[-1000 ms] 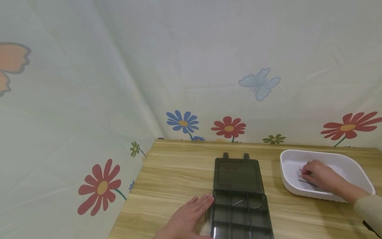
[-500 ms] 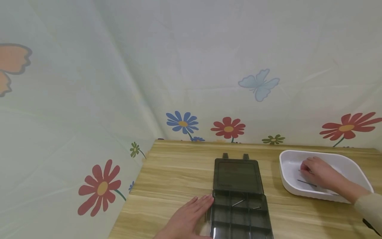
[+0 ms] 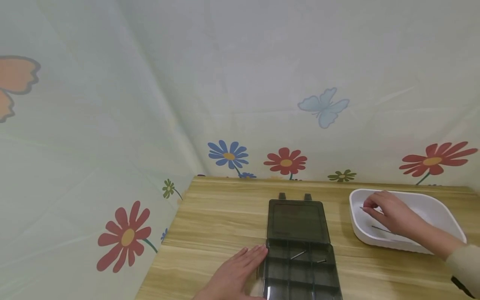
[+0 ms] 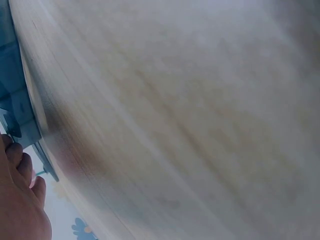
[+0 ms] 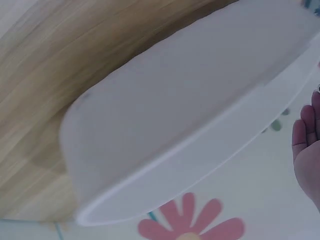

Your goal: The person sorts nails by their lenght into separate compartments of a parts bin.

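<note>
My left hand [image 3: 236,273] lies with straight fingers against the left edge of a dark, see-through compartment box [image 3: 301,273]. The box's lid [image 3: 298,221] is folded back flat toward the wall. Two nails [image 3: 298,255] lie in separate compartments of the far row. My right hand [image 3: 393,214] is over the inside of a white tray [image 3: 390,246], pinching a small nail [image 3: 361,207] between thumb and fingers; only its tip shows. Another long thin nail [image 3: 380,229] lies on the tray floor below the hand. In the left wrist view, curled fingertips meet the box corner.
Box and tray stand on a wood-grain table [image 3: 221,208], with a strip of tabletop between them. Behind and to the left hangs a pale curtain [image 3: 243,83] printed with flowers and butterflies. The tray's high side wall [image 5: 165,90] fills the right wrist view.
My right hand has shifted left and lifted slightly within the tray, and a nail tip now shows at its fingertips. My left hand and the box have stayed put.
</note>
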The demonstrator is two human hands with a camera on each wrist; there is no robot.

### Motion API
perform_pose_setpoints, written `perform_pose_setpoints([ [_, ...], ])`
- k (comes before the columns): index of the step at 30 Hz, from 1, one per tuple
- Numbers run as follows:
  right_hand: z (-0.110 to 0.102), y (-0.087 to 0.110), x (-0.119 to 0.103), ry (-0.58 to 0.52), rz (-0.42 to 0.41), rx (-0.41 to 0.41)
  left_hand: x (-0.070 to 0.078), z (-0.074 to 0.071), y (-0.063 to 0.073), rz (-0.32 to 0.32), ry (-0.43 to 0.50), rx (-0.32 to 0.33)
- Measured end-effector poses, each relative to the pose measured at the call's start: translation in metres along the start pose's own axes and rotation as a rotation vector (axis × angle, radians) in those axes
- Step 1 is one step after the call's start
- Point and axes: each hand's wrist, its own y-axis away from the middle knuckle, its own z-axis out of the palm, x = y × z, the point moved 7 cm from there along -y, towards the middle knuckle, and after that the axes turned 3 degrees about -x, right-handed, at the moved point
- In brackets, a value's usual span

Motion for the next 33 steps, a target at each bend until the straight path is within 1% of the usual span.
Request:
perform_pose_setpoints([
  [7, 0.001, -0.006, -0.036, -0.024, -0.175, 0.11, -0.001, 0.001, 0.001, -0.005, 0.027, -0.003],
  [10, 0.004, -0.007, -0.053, -0.05, -0.238, 0.136, -0.001, 0.001, 0.001, -0.005, 0.013, 0.003],
  [12, 0.008, -0.007, -0.063, -0.073, -0.27, 0.139, -0.001, 0.001, 0.001, -0.003, 0.002, 0.01],
  [17, 0.021, -0.006, -0.084, -0.119, -0.29, 0.106, -0.001, 0.0, 0.001, 0.002, -0.008, 0.024],
  [23, 0.033, -0.005, -0.104, -0.178, -0.323, 0.077, -0.001, 0.0, 0.001, -0.004, -0.001, 0.009],
  [28, 0.043, -0.005, -0.115, -0.214, -0.351, 0.082, -0.001, -0.001, 0.0, -0.005, 0.004, 0.003],
  [33, 0.052, -0.002, -0.119, -0.209, -0.355, 0.084, 0.0, -0.001, 0.0, -0.006, 0.013, -0.001],
])
